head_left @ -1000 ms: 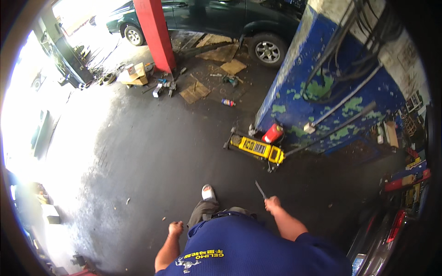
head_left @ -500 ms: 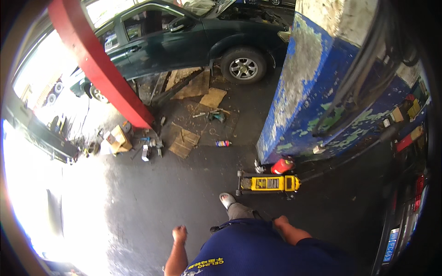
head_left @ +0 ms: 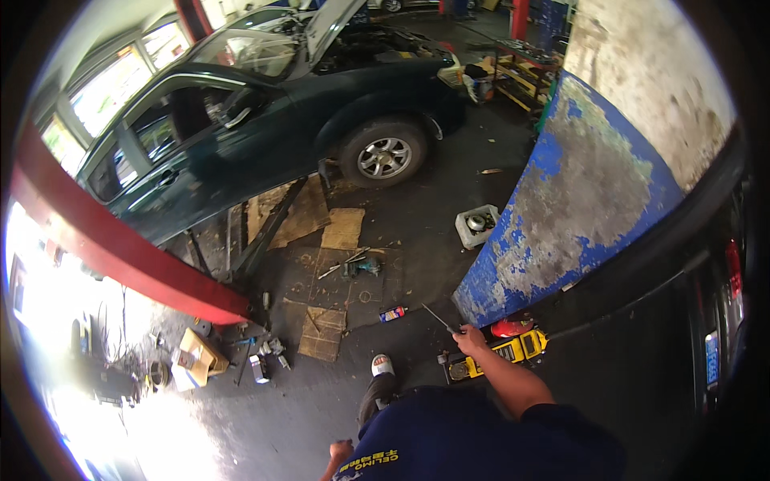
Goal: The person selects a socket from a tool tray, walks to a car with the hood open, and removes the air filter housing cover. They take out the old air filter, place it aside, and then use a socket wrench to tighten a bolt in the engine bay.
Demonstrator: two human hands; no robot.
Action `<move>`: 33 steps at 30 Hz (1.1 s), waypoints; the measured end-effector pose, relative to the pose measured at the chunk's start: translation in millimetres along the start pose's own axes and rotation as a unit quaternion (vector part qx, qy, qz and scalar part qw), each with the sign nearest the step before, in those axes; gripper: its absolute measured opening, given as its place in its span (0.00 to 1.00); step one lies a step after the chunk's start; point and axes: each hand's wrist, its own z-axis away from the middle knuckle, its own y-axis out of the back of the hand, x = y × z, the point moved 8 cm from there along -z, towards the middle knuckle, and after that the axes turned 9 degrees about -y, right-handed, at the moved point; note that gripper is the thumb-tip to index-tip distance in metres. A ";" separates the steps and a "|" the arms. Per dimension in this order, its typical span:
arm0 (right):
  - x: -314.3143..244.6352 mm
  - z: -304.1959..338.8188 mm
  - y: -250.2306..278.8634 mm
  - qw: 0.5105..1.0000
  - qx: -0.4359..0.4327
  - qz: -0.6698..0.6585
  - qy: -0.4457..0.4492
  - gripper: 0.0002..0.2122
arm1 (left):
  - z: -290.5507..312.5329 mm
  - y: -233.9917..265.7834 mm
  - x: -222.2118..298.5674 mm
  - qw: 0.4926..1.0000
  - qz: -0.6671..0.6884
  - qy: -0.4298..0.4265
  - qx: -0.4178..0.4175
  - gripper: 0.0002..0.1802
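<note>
Fingers of the right hand (head_left: 470, 339) curl around one end of a long, thin tool (head_left: 438, 318) and pinch it. The right arm (head_left: 517, 385) comes out of a dark blue shirt (head_left: 489, 425) and slants forward and to the left. The tool sticks out past the hand and points ahead and left too, with its tip showing just right of a small can (head_left: 393, 313) on the floor (head_left: 433, 232). The left hand (head_left: 341, 449) is low down by the left side of the belly, well apart from the right one. It looks small and dark, so I cannot tell if its fingers are spread or pressed together, or if they hold anything. Yellow writing (head_left: 374, 462) goes across the shirt. The can has a blue, white and red label, and its words are too tiny to read. A white and dark box (head_left: 259, 369) is on the floor to the left, and its print is too small as well. Far to the right, a blue plate (head_left: 711, 357) with pale marks is on a dark car (head_left: 727, 321). The right arm covers part of a yellow jack (head_left: 509, 350).
</note>
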 end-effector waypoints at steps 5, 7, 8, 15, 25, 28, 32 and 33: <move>-73.9 -13.3 -21.0 0.923 -0.100 -0.333 -0.165 0.18 | -137.2 183.3 -129.0 0.881 0.431 0.148 0.129 0.13; -107.0 -23.5 -12.5 0.900 -0.092 -0.393 -0.165 0.15 | -190.7 255.3 -153.5 0.798 0.550 0.152 0.194 0.12; -120.5 -28.5 -9.6 0.888 -0.084 -0.416 -0.176 0.14 | -209.5 288.2 -165.6 0.795 0.537 0.189 0.209 0.11; -174.0 -144.1 6.6 0.885 -0.046 -0.415 -0.207 0.09 | -366.2 471.2 -119.7 0.796 0.549 0.081 0.241 0.17; -145.5 -432.8 101.9 0.951 0.047 0.000 -0.305 0.22 | -578.5 541.3 37.1 0.871 0.466 0.085 0.129 0.18; -143.8 -513.3 157.7 0.947 0.110 -0.079 -0.290 0.19 | -639.8 612.8 64.9 0.908 0.395 0.052 0.131 0.21; -149.6 -613.3 219.3 0.889 0.181 -0.351 -0.234 0.05 | -758.2 734.4 91.8 0.937 0.311 0.043 0.151 0.18; -152.3 -630.7 233.4 0.868 0.158 -0.409 -0.231 0.05 | -798.2 773.5 109.8 0.954 0.248 -0.017 0.167 0.19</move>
